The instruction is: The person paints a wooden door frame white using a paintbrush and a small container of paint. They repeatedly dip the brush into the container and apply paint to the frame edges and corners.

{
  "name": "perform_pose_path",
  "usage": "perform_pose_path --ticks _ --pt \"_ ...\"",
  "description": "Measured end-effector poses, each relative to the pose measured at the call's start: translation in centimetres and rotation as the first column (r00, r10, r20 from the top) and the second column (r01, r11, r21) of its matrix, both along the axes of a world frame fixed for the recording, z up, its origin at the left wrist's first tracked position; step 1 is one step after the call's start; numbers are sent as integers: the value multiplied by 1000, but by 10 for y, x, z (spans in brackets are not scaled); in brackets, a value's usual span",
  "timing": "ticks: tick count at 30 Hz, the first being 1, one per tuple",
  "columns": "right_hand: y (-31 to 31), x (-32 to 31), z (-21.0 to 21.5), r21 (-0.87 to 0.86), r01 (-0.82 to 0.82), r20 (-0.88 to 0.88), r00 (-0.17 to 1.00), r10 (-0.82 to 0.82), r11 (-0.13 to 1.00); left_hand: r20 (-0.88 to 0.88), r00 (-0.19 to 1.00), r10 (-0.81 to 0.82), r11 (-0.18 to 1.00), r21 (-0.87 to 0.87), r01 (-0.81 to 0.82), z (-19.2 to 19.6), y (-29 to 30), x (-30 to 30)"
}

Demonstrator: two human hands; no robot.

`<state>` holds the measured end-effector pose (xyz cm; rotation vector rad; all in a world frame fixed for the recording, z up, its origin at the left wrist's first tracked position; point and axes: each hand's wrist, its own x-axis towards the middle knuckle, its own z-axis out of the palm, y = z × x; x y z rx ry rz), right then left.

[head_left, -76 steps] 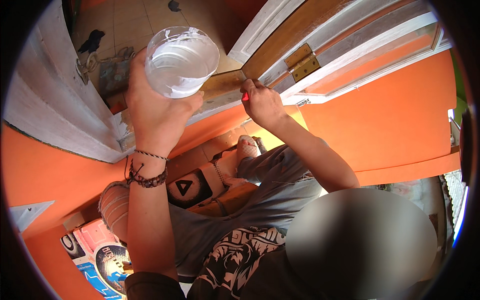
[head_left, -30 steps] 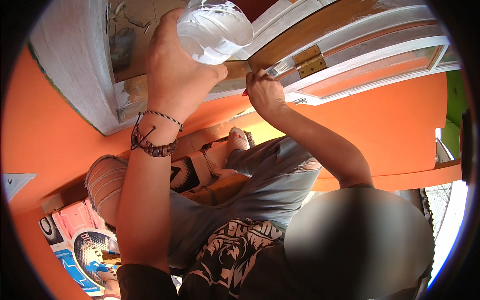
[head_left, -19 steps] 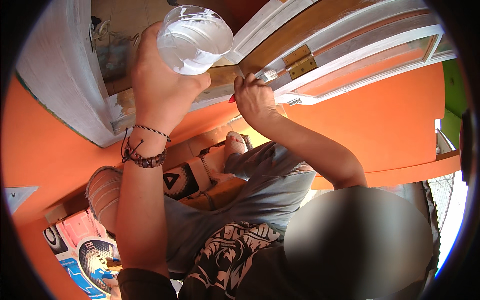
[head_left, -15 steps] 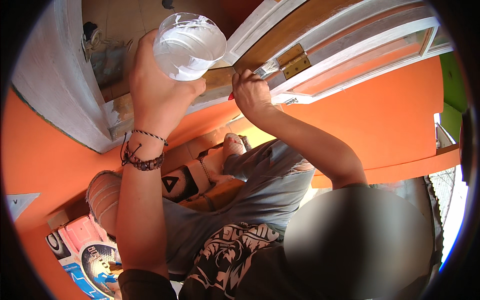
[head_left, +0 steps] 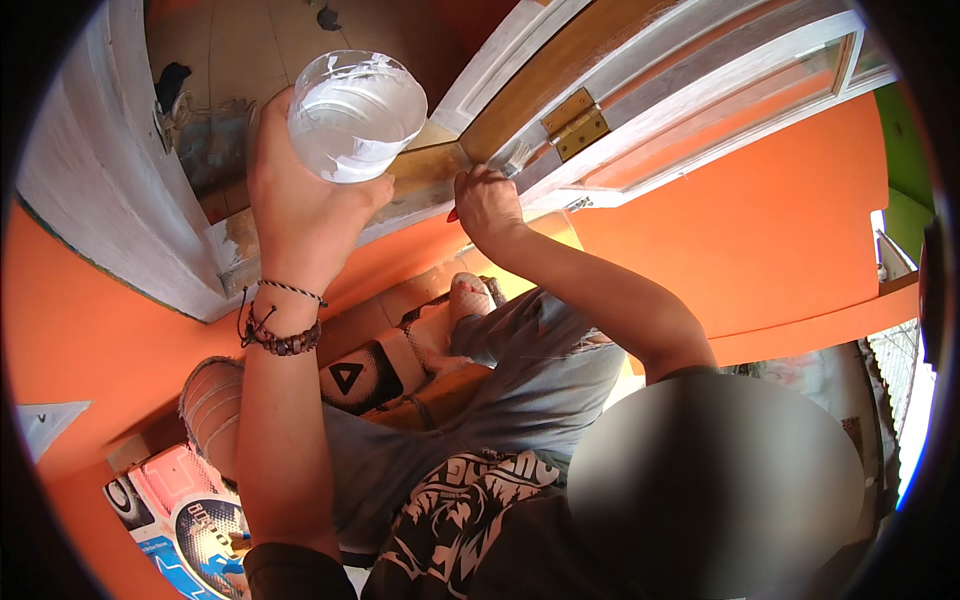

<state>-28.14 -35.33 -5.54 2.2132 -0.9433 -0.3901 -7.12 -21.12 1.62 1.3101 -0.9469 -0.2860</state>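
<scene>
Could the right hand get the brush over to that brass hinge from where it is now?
Probably yes. The right hand is at the wooden frame just below-left of the hinge, and nothing lies between them. The left hand holds the cup well aside.

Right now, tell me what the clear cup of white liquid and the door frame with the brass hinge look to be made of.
The clear cup in the left hand: seemingly thin transparent plastic, smeared white inside. The door frame: wood, with bare brown grain showing between streaky, matte white-painted parts. The hinge: yellowish metal, likely brass.
</scene>
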Motion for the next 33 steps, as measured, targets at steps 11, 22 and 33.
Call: perform_pose_path --ticks 11,22,33 --pt "20 16 45 -57 -6 -1 1000 6 998 -70 997 -19 1000 -7 18 2 2 3" --pt "25 13 39 -198 -116 68 989 132 973 -73 997 -13 999 28 15 1 4 5" --pt "17 15 14 382 -54 399 910 -112 922 -67 998 -12 1000 15 13 -1 3 4"
